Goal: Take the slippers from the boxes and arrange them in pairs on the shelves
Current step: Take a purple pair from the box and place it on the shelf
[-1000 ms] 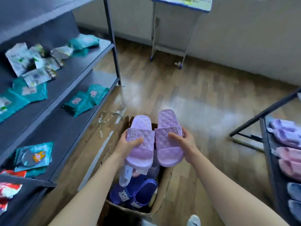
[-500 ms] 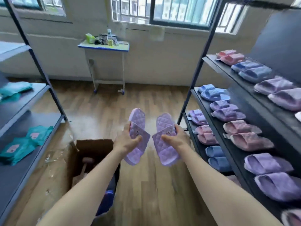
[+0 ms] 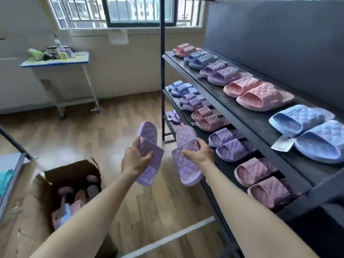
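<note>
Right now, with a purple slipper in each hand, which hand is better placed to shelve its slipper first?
Probably the right hand: it holds its slipper beside the middle shelf, next to a purple pair. The left hand and the other slipper hang farther out over the floor, nearer the box.

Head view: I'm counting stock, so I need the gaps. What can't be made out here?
Box contents, head view: walls and shadow hide most.
Bottom shelf, head view: upper shelves cover all but one purple pair.
Held slippers' logos, head view: left hand and right hand partly cover them.
</note>
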